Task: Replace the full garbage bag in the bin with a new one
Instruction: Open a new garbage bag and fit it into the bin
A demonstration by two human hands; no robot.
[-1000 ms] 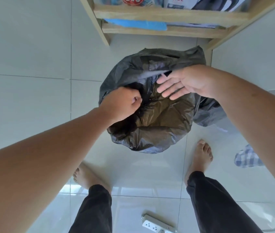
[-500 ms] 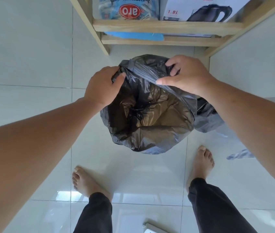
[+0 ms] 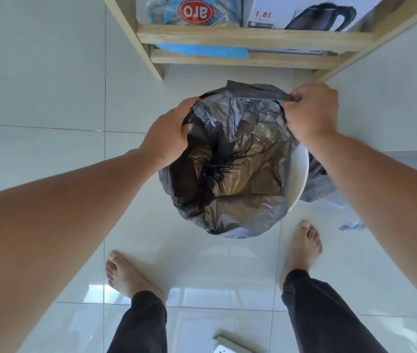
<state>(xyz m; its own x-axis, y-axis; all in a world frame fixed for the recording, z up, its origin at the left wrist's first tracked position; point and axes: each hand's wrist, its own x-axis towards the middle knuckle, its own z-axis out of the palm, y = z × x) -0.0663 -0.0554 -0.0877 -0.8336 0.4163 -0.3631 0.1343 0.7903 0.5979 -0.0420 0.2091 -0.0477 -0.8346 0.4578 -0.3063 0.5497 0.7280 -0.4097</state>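
Note:
A round white bin (image 3: 300,169) stands on the tiled floor in front of my feet. A thin black garbage bag (image 3: 238,169) hangs inside it, its mouth spread across the opening. My left hand (image 3: 169,133) grips the bag's edge at the bin's left rim. My right hand (image 3: 312,113) pinches the bag's edge at the far right rim and pulls it taut across the back. On the bin's right side the white rim shows bare. A second dark bag (image 3: 317,179) lies on the floor just right of the bin, partly hidden by my right forearm.
A wooden shelf unit (image 3: 240,36) stands just behind the bin, holding a blue packet and a kettle box (image 3: 304,11). A wall runs along the right. A power strip (image 3: 230,346) lies on the floor between my feet. A small checked cloth (image 3: 352,225) lies at right.
Both hands have moved apart to the bin's left and far right rims, stretching the bag's mouth wider. The white rim on the right has come into view.

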